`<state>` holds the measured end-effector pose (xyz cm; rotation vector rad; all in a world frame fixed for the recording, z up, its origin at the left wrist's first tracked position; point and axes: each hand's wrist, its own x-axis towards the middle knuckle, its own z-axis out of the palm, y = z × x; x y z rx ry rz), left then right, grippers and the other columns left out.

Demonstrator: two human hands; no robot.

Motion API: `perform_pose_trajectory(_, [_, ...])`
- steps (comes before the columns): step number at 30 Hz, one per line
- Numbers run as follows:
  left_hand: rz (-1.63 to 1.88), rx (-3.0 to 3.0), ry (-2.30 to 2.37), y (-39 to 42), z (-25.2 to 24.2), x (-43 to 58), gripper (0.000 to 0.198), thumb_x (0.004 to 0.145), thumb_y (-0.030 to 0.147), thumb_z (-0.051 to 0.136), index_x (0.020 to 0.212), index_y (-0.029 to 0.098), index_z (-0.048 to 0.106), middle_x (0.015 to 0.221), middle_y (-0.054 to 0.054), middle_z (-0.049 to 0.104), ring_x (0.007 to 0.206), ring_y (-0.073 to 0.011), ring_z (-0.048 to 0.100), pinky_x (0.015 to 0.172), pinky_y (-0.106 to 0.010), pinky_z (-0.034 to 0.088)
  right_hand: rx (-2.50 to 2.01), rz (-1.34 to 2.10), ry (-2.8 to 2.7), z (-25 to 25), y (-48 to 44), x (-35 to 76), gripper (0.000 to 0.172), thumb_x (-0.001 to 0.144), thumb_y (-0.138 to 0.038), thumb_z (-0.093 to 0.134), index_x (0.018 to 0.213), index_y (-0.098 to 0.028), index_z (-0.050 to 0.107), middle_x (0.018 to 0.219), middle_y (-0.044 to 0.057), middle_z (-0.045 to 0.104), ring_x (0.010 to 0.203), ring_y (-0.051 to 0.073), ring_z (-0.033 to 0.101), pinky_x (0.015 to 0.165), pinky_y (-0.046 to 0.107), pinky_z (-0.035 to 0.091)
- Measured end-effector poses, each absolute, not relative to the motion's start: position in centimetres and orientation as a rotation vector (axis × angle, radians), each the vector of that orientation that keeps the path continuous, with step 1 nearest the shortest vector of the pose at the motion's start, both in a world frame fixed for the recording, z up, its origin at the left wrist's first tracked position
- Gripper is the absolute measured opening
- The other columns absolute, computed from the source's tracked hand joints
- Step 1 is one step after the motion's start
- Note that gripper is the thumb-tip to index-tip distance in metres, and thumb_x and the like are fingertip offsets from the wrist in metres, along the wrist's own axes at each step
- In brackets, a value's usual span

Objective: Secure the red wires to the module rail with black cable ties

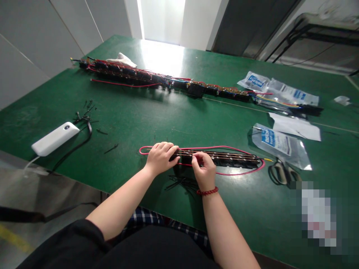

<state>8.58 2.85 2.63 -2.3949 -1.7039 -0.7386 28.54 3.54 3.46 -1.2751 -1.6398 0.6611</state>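
A long black strip with copper-coloured wires along its top (232, 158) lies across the near part of the table, a red wire looped around it. Over its left end my left hand (160, 158) is wrapped, fingers on the far side and thumb on the near side. My right hand (204, 168), wearing a red bead bracelet, pinches thumb and forefinger together at the middle of the strip. What is in that pinch is too small to make out. Just in front of the strip, between my forearms, lie several black cable ties (182, 183).
Scissors (283, 172) and a clear bag with a blue label (283, 147) lie to the right. A longer wired black assembly (134, 76) stretches across the back. At left are a white oblong device (56, 139) with a cable and scattered black cable-tie scraps (84, 114).
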Motion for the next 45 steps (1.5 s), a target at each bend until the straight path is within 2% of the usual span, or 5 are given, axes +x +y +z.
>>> perform_pose_trajectory(10, [-0.737,-2.402,-1.717,2.9,2.5,8.6,0.035,0.090,0.046,0.058,0.117,0.024,0.065,0.110,-0.008,0.068,0.103,-0.0249,0.061,0.088,-0.040,0.046,-1.229,0.616,-1.726,3.7,3.4,28.4,0.008,0.089,-0.027,0.059,0.089,-0.023,0.065,0.084,0.003,0.066,0.069,0.016,0.060,0.063,0.031,0.053])
perform_pose_trajectory(27, [-0.724,-2.403,-1.729,2.8,2.6,8.6,0.036,0.089,0.045,0.058,0.118,0.024,0.064,0.111,-0.007,0.068,0.104,-0.0243,0.061,0.089,-0.040,0.046,-1.196,0.485,-1.803,3.2,3.4,28.2,0.010,0.090,-0.024,0.058,0.093,-0.024,0.067,0.091,0.006,0.067,0.084,0.020,0.063,0.062,0.033,0.055])
perform_pose_trajectory(32, [-0.726,-2.399,-1.727,2.8,2.7,8.6,0.035,0.089,0.045,0.059,0.117,0.024,0.064,0.111,-0.006,0.069,0.103,-0.0243,0.061,0.089,-0.040,0.046,-1.186,0.365,-1.837,2.8,3.4,28.1,0.010,0.089,-0.023,0.059,0.096,-0.024,0.067,0.108,0.009,0.068,0.104,0.025,0.062,0.080,0.042,0.059])
perform_pose_trajectory(36, [-0.725,-2.397,-1.718,2.8,2.7,8.6,0.035,0.089,0.045,0.059,0.116,0.024,0.065,0.110,-0.006,0.069,0.102,-0.0240,0.061,0.089,-0.040,0.046,-1.199,0.302,-1.892,2.6,3.5,28.0,0.012,0.092,-0.023,0.055,0.100,-0.023,0.065,0.126,0.012,0.064,0.121,0.027,0.058,0.098,0.050,0.053])
perform_pose_trajectory(45, [-0.736,-2.391,-1.718,2.8,2.8,8.7,0.035,0.090,0.044,0.057,0.117,0.023,0.065,0.110,-0.006,0.069,0.102,-0.0240,0.062,0.088,-0.040,0.046,-1.243,0.269,-1.967,2.0,3.4,27.5,0.015,0.097,-0.020,0.045,0.103,-0.022,0.059,0.136,0.013,0.061,0.133,0.026,0.052,0.108,0.051,0.047])
